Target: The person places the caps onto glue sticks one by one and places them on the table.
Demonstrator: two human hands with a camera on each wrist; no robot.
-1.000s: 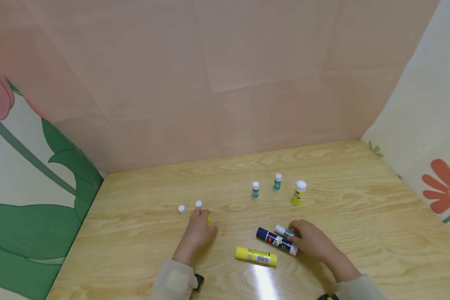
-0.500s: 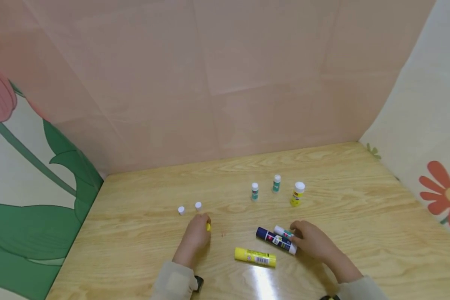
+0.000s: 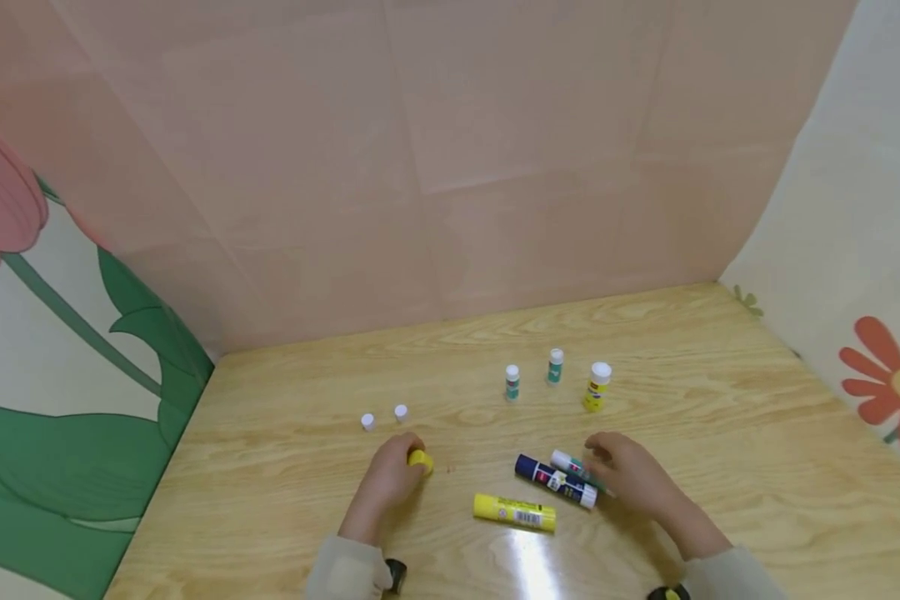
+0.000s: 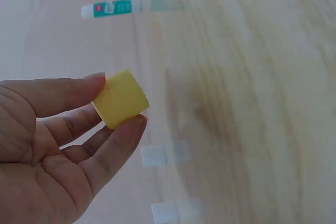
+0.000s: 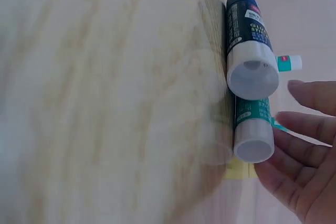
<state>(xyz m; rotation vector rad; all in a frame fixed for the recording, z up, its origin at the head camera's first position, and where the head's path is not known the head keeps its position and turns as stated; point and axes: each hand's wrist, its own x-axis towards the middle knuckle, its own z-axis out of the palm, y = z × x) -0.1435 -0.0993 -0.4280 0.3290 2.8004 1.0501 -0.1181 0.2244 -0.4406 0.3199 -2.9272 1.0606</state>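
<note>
A yellow cap [image 4: 122,99] is pinched between the thumb and fingers of my left hand [image 3: 393,473], just above the table. My right hand [image 3: 633,479] is beside a small white-and-teal glue stick [image 5: 254,135], its fingers relaxed and apart; whether a fingertip touches the stick I cannot tell. That stick lies alongside a dark blue glue stick [image 3: 555,481] with a white end. Nearer the front edge lies a yellow glue stick [image 3: 514,512]. Two small white caps [image 3: 368,422] [image 3: 401,412] stand beyond my left hand.
Toward the back of the wooden table [image 3: 285,375] two small teal-and-white sticks [image 3: 512,383] [image 3: 555,367] stand upright, with a yellow bottle-like stick [image 3: 597,387] with a white cap to their right. A pink sheet [image 3: 435,167] rises behind the table.
My left hand has drawn back from the white caps and turned, showing more of the yellow cap. My right fingers have loosened from the small teal stick, which lies in about the same place.
</note>
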